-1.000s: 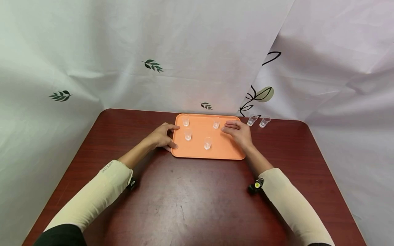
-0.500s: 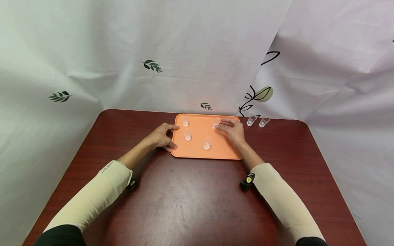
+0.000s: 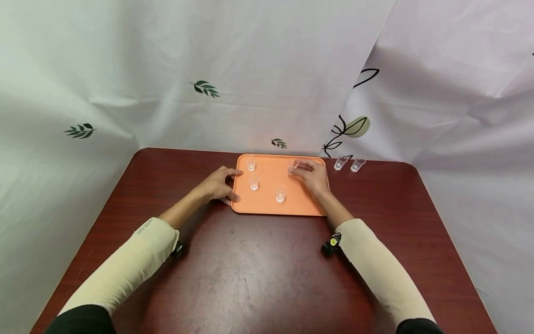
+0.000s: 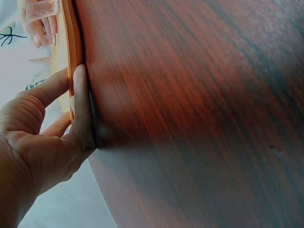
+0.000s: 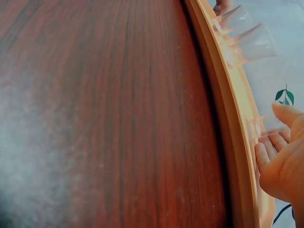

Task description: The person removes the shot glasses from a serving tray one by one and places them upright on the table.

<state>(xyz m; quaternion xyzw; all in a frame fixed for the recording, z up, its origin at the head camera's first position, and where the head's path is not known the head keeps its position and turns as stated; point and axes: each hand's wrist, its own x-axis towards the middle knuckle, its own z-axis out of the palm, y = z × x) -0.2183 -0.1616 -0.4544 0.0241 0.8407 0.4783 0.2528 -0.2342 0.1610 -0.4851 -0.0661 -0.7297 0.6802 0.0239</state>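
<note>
Right grip (image 3: 310, 175) round cup (image 3: 293, 163): clear, flared | tray (image 3: 269, 175): orange, rounded corners

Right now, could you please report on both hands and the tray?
Left hand grips orange tray. Right hand at its far-right cup, grip unclear. Three other cups on tray.

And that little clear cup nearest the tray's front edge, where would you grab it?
I'd pinch the clear cup by its side walls, probably from the right: it stands upright, flares toward its top, and has bare orange tray on that side, while another cup stands farther back to its left.
</note>
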